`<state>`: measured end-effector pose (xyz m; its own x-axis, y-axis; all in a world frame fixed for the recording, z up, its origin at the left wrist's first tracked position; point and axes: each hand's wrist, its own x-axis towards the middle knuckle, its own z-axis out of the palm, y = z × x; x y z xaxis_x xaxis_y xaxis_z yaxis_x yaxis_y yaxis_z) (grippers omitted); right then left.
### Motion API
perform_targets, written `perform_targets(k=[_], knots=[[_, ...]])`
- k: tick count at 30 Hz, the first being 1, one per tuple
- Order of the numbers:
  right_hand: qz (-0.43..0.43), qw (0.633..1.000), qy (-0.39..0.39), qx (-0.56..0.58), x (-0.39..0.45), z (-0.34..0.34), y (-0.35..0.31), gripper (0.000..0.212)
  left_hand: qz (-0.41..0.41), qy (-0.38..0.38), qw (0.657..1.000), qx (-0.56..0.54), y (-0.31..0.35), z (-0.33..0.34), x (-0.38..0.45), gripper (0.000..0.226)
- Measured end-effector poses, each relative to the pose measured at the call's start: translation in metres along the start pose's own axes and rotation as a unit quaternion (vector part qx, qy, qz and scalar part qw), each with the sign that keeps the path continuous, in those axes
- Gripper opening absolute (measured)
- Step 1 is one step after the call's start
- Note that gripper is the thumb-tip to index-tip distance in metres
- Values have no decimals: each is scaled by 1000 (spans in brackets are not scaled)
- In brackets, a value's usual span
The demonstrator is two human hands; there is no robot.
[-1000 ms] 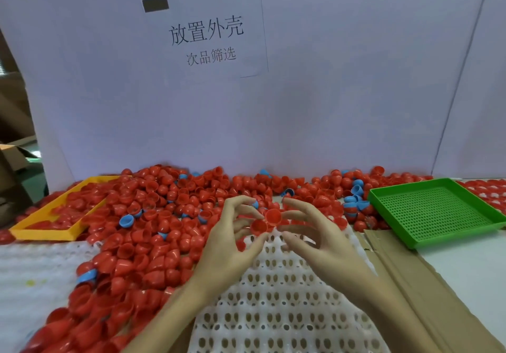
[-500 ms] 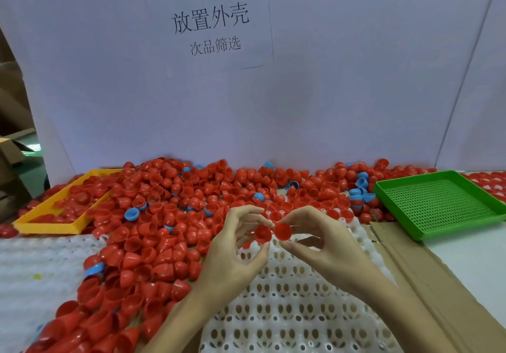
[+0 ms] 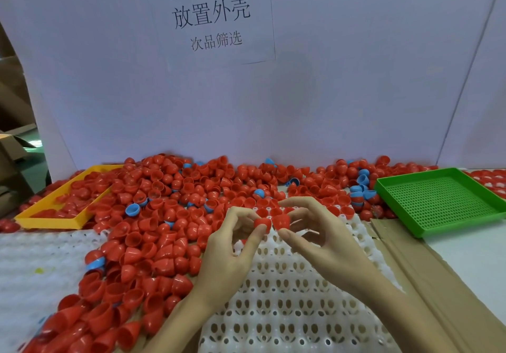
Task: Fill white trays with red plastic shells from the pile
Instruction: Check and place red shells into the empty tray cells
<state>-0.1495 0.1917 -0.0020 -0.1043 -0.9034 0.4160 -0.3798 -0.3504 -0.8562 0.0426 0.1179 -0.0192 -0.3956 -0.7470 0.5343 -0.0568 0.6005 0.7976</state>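
**Two shells pinched over the white tray**

Backboard (image 3: 356,92) is standing across the far edge, pale, a seam running down its right part. A paper sign (image 3: 210,16) is hanging on it, reading 放置外壳 in large characters and 次品筛选 in smaller ones below; a dark rectangle is sitting at its top left corner.

Pile (image 3: 153,215) of red shells is spreading from the board's foot down the left side, a few blue shells (image 3: 132,209) mixed in. It is spilling into the yellow tray (image 3: 46,222) at far left and lapping over the far edge of the white tray (image 3: 287,298).

White tray is lying centre, its near pockets showing open. A second white tray (image 3: 30,265) is lying to its left, partly under the pile. Cardboard (image 3: 427,284) is running along the right edge. Green tray (image 3: 440,199) is sitting at right, its mesh floor bare.

Left hand (image 3: 230,246) is pinching a shell (image 3: 262,224) between thumb and fingers. Right hand (image 3: 323,237) is pinching another shell (image 3: 281,221). The two shells are hanging just beside each other above the white tray's far end.
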Motion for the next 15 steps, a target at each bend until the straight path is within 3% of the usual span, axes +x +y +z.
perform_targets(k=[9, 15], knots=[[-7, 999, 9, -30, -2, 10, 1, 11, -10, -57, 997, 45, 1, -1, -1, 23], [-78, 977, -2, -199, -6, 14, 2, 11, -5, -89, 996, -9, 5, 1, -2, 29]])
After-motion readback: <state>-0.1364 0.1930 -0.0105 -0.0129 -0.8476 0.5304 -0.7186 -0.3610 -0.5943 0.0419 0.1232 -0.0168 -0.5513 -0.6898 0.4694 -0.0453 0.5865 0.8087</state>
